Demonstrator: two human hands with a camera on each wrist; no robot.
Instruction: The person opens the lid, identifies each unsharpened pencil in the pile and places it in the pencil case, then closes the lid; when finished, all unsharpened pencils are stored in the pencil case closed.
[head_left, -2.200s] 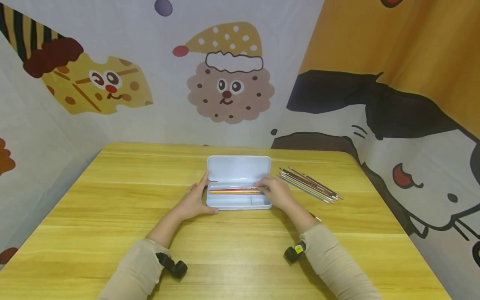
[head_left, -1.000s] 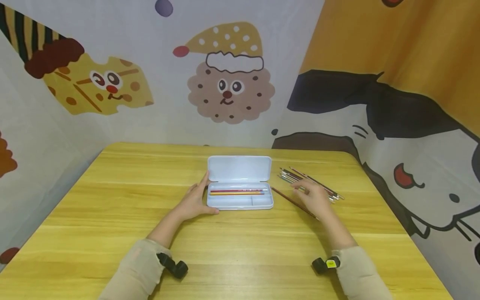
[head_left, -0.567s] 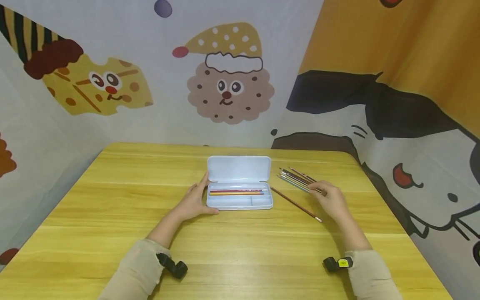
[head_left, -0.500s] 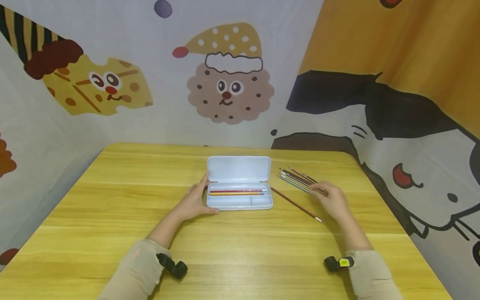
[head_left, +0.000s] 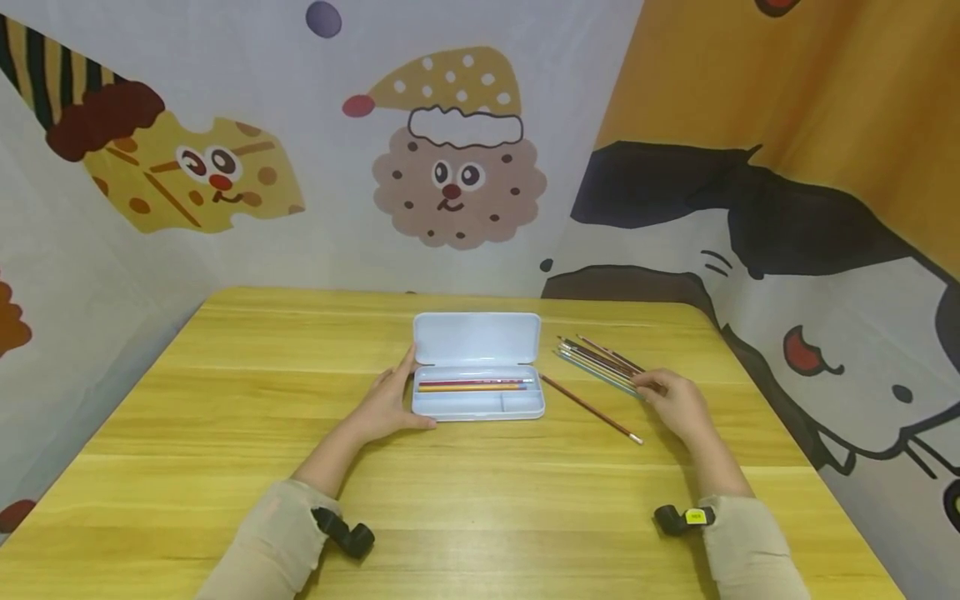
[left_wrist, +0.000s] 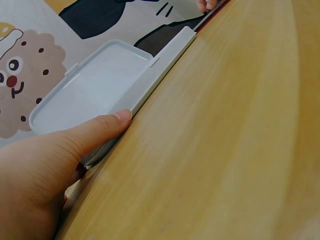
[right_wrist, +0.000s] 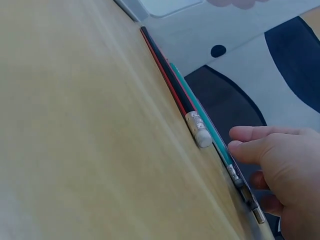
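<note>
A white pencil case [head_left: 458, 406] lies with its lid [head_left: 477, 337] raised, a red pencil and a yellow pencil [head_left: 472, 387] in its rear compartment. My left hand [head_left: 385, 407] grips its left end, thumb on the front edge; the left wrist view shows that thumb against the case [left_wrist: 155, 75]. Right of the case, several pencils [head_left: 596, 359] lie in a loose bunch. My right hand [head_left: 678, 406] is at their near ends, partly covering them. In the right wrist view, thumb and forefinger of the right hand [right_wrist: 285, 170] are beside a teal pencil [right_wrist: 200, 111], nothing visibly between the tips.
A single dark red pencil [head_left: 592, 409] lies slantwise on the wooden table [head_left: 480, 517] between the case and my right forearm. Behind the table hangs a cloth [head_left: 315, 258] with cartoon prints. Each wrist bears a small black camera.
My right hand has moved from the case's right end to the pencil bunch, then slid towards its near ends, uncovering more of the blue pencil. My left hand stays on the case.
</note>
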